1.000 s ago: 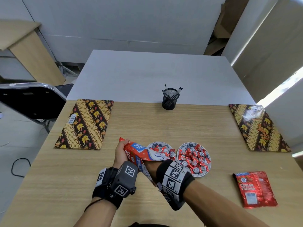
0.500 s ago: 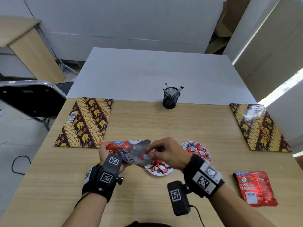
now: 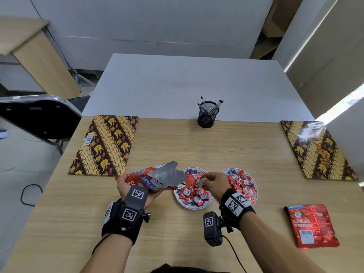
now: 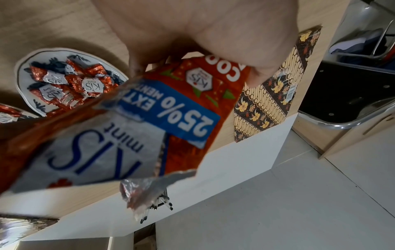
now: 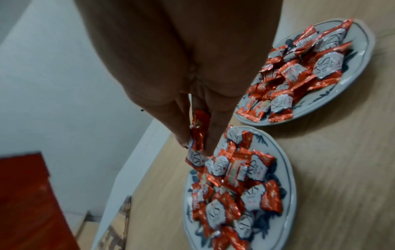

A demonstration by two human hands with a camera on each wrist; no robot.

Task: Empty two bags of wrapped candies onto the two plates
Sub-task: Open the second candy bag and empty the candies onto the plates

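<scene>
My left hand [image 3: 123, 183] grips a torn-open red candy bag [image 3: 157, 177] by its lower end. The bag lies roughly level just left of the left plate [image 3: 194, 207], its silver mouth toward the plate. My right hand [image 3: 204, 179] pinches one wrapped candy [image 5: 49, 131] just above that plate's heap of candies [image 3: 194, 191]. The right plate [image 3: 228, 171] is also heaped with red wrapped candies. A second red bag [image 3: 312, 225] lies flat on the table at the right, away from both hands.
A black mesh pen cup [image 3: 208, 117] stands at the wooden table's far edge. Batik-patterned mats lie at the left [image 3: 106, 144] and right [image 3: 317, 148]. A black chair [image 3: 35, 119] stands off the table's left side.
Both hands held the bag tilted over the left plate. The right hand has since left the bag's mouth and now holds a candy over the plate, while the bag has swung left and leveled.
</scene>
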